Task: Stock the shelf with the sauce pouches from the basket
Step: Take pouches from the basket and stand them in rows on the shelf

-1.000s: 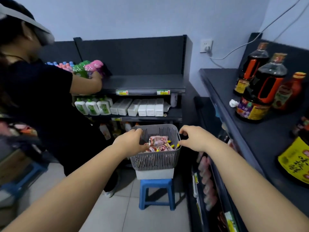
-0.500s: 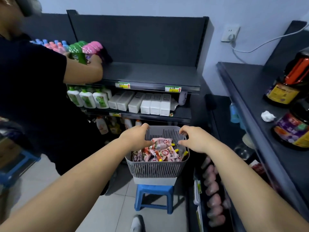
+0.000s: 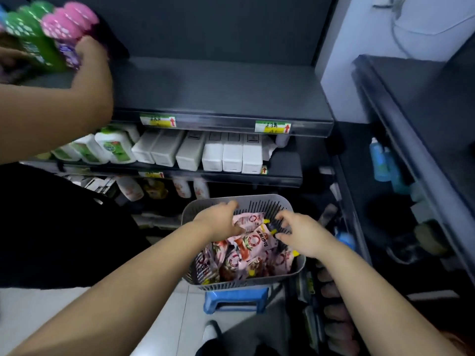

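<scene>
Sauce pouches (image 3: 249, 250): pink packs with yellow caps, heaped loose inside the grey slotted basket (image 3: 239, 286), filling most of it. Basket sits on a blue stool (image 3: 235, 299) directly under it.

Left hand (image 3: 221, 222) is inside the basket at its far-left side. Fingers stretch toward the far rim, thumb lies on the top pouch, no pinch visible: relaxed, touching only.

Right hand (image 3: 300, 235) is over the basket's right side. Fingers are spread and bent with tips near the right inner wall, thumb just beside a pouch corner, holding nothing. Both forearms come in from the basket's near side.

Behind and above the basket is a dark shelf unit (image 3: 218, 83) with 2 price tags (image 3: 273, 127) on the top board's front edge and a row of white boxes (image 3: 232, 156) 1 level lower. Up-left of the basket, a second person's hand (image 3: 92, 65) grips pink and green bottles (image 3: 68, 23). Right of the basket is a dark counter (image 3: 411, 104); items below it are too dim to tell.
</scene>
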Demonstrator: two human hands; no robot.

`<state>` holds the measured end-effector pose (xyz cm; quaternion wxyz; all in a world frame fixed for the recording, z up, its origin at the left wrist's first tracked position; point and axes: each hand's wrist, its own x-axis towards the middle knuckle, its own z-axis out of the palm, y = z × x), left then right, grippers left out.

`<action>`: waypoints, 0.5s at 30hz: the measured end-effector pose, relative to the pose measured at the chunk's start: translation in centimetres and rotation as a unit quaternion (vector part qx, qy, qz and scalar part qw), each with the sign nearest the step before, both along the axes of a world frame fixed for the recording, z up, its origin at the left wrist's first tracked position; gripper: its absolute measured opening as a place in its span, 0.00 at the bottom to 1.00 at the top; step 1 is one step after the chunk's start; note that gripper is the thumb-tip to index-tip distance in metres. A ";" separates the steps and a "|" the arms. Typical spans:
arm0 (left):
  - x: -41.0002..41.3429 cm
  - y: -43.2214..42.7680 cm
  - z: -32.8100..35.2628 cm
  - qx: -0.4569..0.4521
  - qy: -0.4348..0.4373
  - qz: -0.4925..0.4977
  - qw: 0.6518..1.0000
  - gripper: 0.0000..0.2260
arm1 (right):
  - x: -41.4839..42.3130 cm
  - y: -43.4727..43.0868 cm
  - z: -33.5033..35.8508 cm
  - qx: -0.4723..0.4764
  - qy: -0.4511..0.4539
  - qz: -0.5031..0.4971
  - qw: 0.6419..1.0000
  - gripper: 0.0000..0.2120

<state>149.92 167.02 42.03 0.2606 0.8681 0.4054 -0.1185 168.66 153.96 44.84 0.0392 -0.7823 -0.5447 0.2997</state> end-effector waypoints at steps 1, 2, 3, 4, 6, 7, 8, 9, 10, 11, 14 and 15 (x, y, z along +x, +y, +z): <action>0.4 0.5 -1.0 -0.008 0.007 0.004 1.000 0.32 | 0.4 0.7 -0.9 -0.012 0.006 0.000 1.000 0.19; 0.8 0.9 -1.9 -0.015 0.012 0.008 1.000 0.31 | 0.8 1.3 -1.9 -0.025 0.008 0.003 1.000 0.18; 1.0 1.2 -2.8 -0.021 0.015 0.016 1.000 0.31 | 1.1 1.8 -2.8 -0.040 0.008 0.009 0.999 0.16; 1.3 1.6 -3.9 -0.031 0.018 0.029 0.999 0.31 | 1.5 2.4 -3.9 -0.056 0.010 0.016 0.998 0.16; 1.7 2.0 -6.0 -0.047 0.027 0.056 0.997 0.30 | 2.1 3.1 -6.2 -0.082 0.020 0.024 0.996 0.16; 1.9 2.1 -7.3 -0.057 0.035 0.070 0.995 0.30 | 2.4 3.5 -7.6 -0.095 0.027 0.026 0.995 0.15; 2.1 2.1 -8.4 -0.066 0.042 0.081 0.994 0.29 | 2.5 3.7 -8.8 -0.105 0.037 0.021 0.994 0.13; 2.3 2.1 -9.5 -0.076 0.047 0.092 0.992 0.29 | 2.6 3.8 -10.1 -0.118 0.052 0.008 0.992 0.11; 2.6 2.3 -10.8 -0.084 0.050 0.105 0.990 0.30 | 2.8 4.1 -11.7 -0.130 0.074 -0.012 0.989 0.10; 2.9 2.4 -11.9 -0.089 0.054 0.116 0.988 0.30 | 2.8 4.2 -13.2 -0.141 0.095 -0.033 0.985 0.09; 3.9 3.1 -14.9 -0.076 0.077 0.136 0.985 0.30 | 2.3 4.6 -17.5 -0.164 0.165 -0.099 0.967 0.10; 4.3 3.5 -15.9 -0.074 0.084 0.145 0.983 0.30 | 2.0 4.6 -18.7 -0.173 0.190 -0.122 0.959 0.12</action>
